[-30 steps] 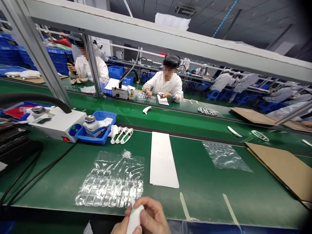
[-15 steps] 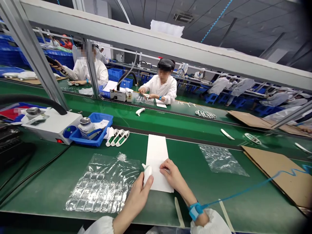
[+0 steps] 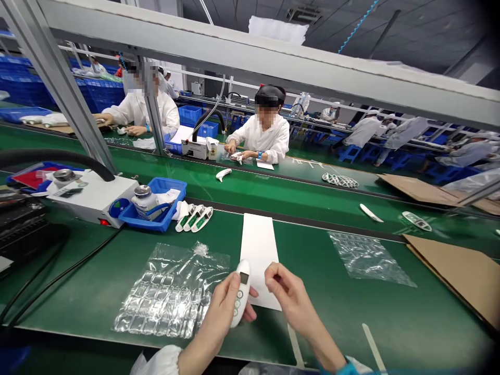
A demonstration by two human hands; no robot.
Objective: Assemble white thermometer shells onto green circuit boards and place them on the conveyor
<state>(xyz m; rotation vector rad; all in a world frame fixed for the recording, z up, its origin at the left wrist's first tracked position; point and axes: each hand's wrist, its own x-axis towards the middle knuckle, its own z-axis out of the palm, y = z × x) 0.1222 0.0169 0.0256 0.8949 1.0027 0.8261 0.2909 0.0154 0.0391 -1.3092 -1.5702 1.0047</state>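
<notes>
In my left hand (image 3: 223, 307) is a white handheld thermometer (image 3: 241, 298), its small dark display and round buttons facing up. The thumb presses along its side while the fingers curl beneath it. To the right, my right hand (image 3: 292, 294) is closed in a pinch, apart from the thermometer; whatever may be between its fingertips is hidden. Under and beyond both hands lies a white sheet (image 3: 258, 239) on the green bench. A clear air-cushion plastic bag (image 3: 166, 299) is spread flat left of my left hand.
Several opened white housings with green circuit boards (image 3: 194, 217) lie beside a blue tray (image 3: 156, 225) holding a bottle. Left of it stands a white box unit (image 3: 88, 195). Another plastic bag (image 3: 369, 260) and cardboard (image 3: 449, 276) lie right. Across the green belt (image 3: 265, 190), co-workers (image 3: 265, 133) sit.
My left hand has turned the thermometer so its display and buttons now face up. My right hand has lifted off the white sheet, still pinched. The view has shifted slightly.
</notes>
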